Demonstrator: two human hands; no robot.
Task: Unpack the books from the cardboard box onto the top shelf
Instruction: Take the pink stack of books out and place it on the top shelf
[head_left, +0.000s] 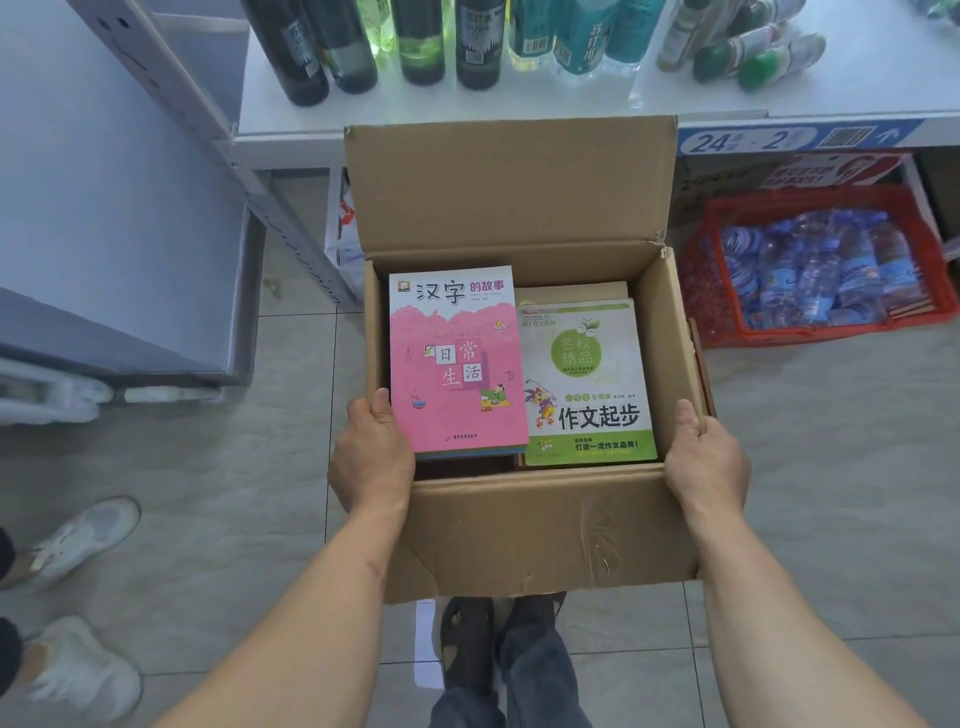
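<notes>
Both hands grip cardboard box sides, books flat, lengthwise away.

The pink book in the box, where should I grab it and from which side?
Grip the pink book by its near bottom edge, coming from above at the near side. It lies flat, face up, on top of a stack, higher than the green book, and that edge overhangs a gap inside the cardboard box. Its left edge sits tight against the box wall.
</notes>
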